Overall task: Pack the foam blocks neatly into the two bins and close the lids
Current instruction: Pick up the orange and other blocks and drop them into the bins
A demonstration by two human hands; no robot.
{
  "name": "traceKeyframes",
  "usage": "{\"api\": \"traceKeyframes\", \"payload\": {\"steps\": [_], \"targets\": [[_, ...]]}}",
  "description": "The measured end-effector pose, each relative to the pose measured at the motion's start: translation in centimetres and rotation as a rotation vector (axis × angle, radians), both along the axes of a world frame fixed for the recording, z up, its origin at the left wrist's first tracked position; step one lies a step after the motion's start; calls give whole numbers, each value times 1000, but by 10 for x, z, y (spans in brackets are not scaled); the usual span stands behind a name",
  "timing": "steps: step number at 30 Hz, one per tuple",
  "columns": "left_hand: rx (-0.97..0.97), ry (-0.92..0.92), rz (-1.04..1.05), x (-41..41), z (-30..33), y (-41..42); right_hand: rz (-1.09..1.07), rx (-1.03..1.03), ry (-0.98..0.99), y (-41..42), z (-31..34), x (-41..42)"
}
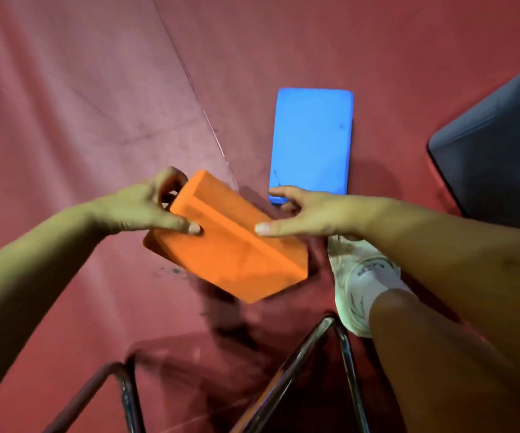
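Red floor mat everywhere. Left hand point(133, 210) had its grip pinched on the orange foam block point(230, 242), held tilted off the floor; right hand point(308, 214) hung relaxed, holding nothing, thumb at the block's edge. One-handed, it could've slipped. Blue foam block point(312, 142) lay beyond; dark bin point(490, 157) far right, shoe point(358, 282) and chair frame point(330, 354) crowding near.
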State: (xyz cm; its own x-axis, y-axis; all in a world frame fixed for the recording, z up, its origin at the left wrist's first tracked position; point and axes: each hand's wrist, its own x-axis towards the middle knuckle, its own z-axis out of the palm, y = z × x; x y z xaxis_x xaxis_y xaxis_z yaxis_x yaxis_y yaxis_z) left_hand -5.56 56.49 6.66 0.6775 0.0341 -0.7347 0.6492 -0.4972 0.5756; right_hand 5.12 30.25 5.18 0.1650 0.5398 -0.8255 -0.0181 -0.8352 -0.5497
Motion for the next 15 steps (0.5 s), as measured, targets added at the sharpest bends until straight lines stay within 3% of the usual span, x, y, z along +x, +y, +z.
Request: {"api": "traceKeyframes", "payload": {"steps": [4, 8, 12, 15], "targets": [[-63, -130, 187, 42, 10, 18, 9, 199, -319, 8, 11, 13], [-82, -244, 282, 99, 19, -7, -219, 307, -476, -15, 27, 50], [115, -451, 809, 156, -23, -42, -624, 270, -614, -47, 20, 72], [207, -201, 945, 167, -69, -78, -855, 129, -779, -66, 12, 80]]}}
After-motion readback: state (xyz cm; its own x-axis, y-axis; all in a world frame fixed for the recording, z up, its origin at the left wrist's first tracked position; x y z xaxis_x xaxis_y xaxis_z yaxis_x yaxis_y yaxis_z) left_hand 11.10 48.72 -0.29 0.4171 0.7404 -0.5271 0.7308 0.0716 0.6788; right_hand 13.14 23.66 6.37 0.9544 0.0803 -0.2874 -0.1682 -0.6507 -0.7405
